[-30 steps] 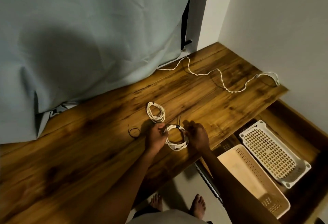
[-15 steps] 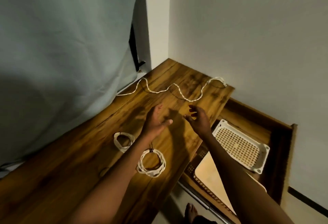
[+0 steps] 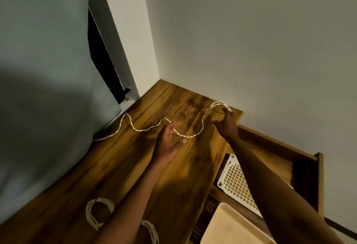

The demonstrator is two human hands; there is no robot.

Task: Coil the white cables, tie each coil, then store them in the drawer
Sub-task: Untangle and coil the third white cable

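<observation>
Your right hand (image 3: 227, 125) reaches to the far corner of the wooden tabletop (image 3: 135, 166), fingers curled at the looped end of the uncoiled white cable (image 3: 150, 128); whether they actually grip the loop is not clear. Your left hand (image 3: 170, 141) lies palm up and relaxed, fingers loosely spread, with the cable's twisted, rope-like strand running across its fingertips. From there the cable snakes in soft waves back toward the pale curtain (image 3: 48, 89) on the left. Nearer you, two finished coils rest on the dark-grained wood: one round bundle (image 3: 96, 214) in plain sight, a second coil (image 3: 150, 232) partly hidden by your left forearm (only an arc shows). On the right the open drawer (image 3: 301, 166) holds a white perforated plastic tray (image 3: 233, 182) and a smooth beige tray (image 3: 231, 226).
</observation>
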